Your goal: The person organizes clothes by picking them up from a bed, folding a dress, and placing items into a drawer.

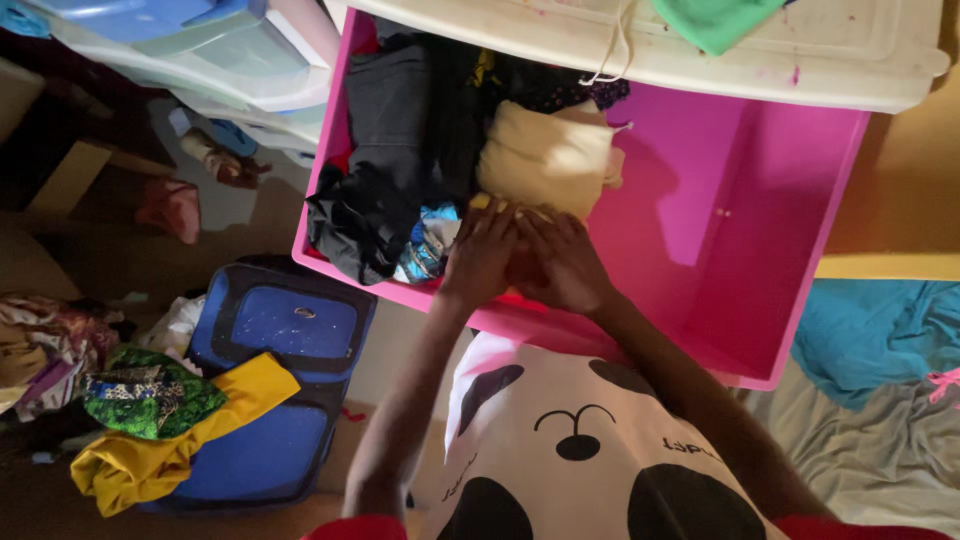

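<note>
Both arms reach forward into the open pink plastic drawer (760, 200). The left hand (480, 255) and right hand (562, 262) lie flat, fingers released, pressing the folded cream cloth (545, 160) beside dark folded clothes (385, 150).

- The pink plastic drawer (760, 200) is bare across its right half.
- Dark folded clothes (390, 140) and a cream folded cloth (545, 155) crowd its left half.
- A white cabinet top (700, 50) overhangs the back.

One head-worn view is given, aimed steeply down and close over the pink drawer (760, 190); the dim floor (120, 260) at left is probably farther below.
</note>
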